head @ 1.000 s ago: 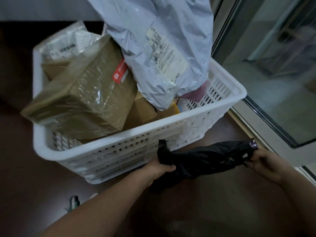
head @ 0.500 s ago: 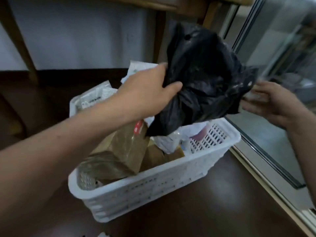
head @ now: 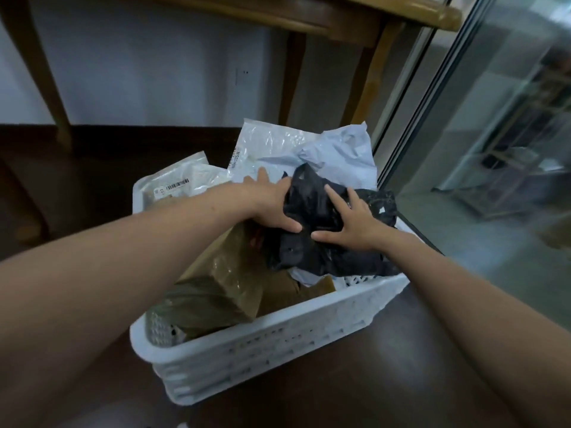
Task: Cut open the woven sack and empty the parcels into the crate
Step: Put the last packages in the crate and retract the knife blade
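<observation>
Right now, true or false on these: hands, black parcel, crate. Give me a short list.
1. Both hands touch the black parcel. True: the left hand is at its left edge and the right hand is on top.
2. The black parcel lies on the floor. False: it rests on the pile inside the white crate.
3. The right hand's fingers are spread flat. True.
4. The crate holds nothing else. False: a brown box and a pale mailer are in it too.
</observation>
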